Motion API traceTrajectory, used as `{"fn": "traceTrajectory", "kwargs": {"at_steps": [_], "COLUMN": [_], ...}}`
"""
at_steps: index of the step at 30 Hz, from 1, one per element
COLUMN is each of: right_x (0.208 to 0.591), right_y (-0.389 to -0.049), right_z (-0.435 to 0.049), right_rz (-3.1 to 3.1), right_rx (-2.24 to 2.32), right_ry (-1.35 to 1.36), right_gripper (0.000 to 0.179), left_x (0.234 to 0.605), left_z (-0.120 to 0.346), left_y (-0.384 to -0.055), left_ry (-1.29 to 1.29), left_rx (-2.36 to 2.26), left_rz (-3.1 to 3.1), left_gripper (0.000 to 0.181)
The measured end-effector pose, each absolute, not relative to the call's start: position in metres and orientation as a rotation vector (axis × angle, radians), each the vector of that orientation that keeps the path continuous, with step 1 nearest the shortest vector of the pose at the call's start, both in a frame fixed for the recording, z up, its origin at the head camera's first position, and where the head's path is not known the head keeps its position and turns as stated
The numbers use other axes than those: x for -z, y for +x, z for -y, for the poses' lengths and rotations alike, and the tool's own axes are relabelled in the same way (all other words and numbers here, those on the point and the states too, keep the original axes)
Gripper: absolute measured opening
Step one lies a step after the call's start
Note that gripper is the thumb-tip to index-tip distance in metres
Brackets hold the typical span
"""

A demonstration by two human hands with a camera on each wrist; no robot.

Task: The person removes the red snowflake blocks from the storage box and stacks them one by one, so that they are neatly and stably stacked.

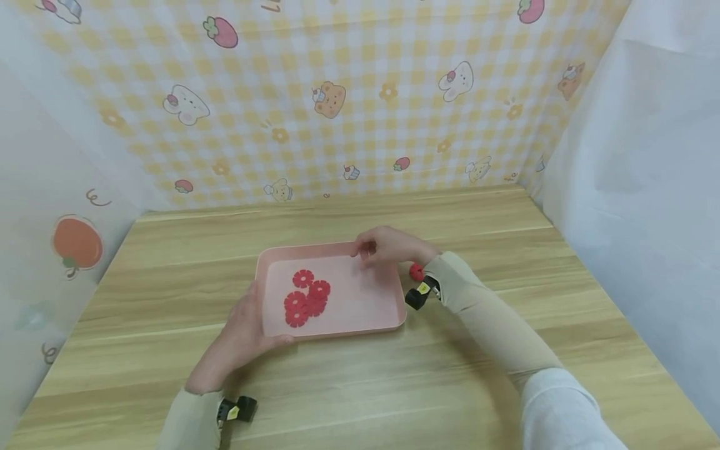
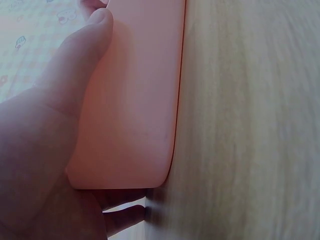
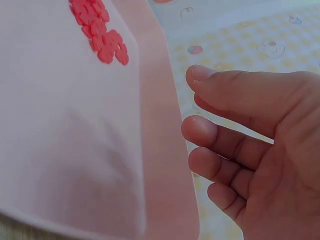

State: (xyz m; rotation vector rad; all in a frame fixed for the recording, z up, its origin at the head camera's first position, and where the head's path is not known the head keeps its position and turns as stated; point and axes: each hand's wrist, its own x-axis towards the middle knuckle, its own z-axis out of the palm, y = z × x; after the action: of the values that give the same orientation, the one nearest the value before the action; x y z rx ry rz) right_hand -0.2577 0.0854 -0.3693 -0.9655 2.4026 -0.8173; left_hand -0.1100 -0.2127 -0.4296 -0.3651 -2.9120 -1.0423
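A shallow pink tray (image 1: 360, 306) sits on the wooden table. Several red notched plastic discs (image 1: 296, 301), each with a hole in the middle, lie overlapping in its left half. My left hand (image 1: 243, 328) grips the tray's near left corner, thumb along the front wall and fingers round the left side. Over the far right part of the tray is my right hand (image 1: 388, 245), its fingers loosely bent with nothing between them. In the right wrist view these fingers (image 3: 200, 131) appear beside the tray's rim; whether they touch it I cannot tell.
Another red piece (image 1: 416, 272) lies on the table (image 1: 450, 400) just right of the tray, partly hidden by the right wrist. A yellow checked cloth (image 1: 360, 125) hangs behind the table, with pale sheets (image 1: 635, 175) at the sides.
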Motion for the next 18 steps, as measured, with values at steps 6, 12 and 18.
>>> {"fn": "traceTrajectory", "kwargs": {"at_steps": [6, 12, 18], "right_x": [0.374, 0.379, 0.379], "right_y": [-0.257, -0.254, -0.253], "right_z": [-0.071, -0.053, -0.037], "right_rz": [-2.363, -2.314, -2.283], "right_rx": [0.800, 0.800, 0.738], "right_ry": [-0.978, -0.936, -0.938], "right_gripper": [0.025, 0.026, 0.027], "left_x": [0.432, 0.433, 0.433], "left_z": [0.213, 0.214, 0.215], "left_y": [-0.111, -0.112, -0.111], "left_ry": [-0.385, -0.416, -0.398], "left_rx": [1.054, 1.036, 1.039], "left_rz": [2.895, 2.873, 2.892], "left_gripper": [0.114, 0.114, 0.117]}}
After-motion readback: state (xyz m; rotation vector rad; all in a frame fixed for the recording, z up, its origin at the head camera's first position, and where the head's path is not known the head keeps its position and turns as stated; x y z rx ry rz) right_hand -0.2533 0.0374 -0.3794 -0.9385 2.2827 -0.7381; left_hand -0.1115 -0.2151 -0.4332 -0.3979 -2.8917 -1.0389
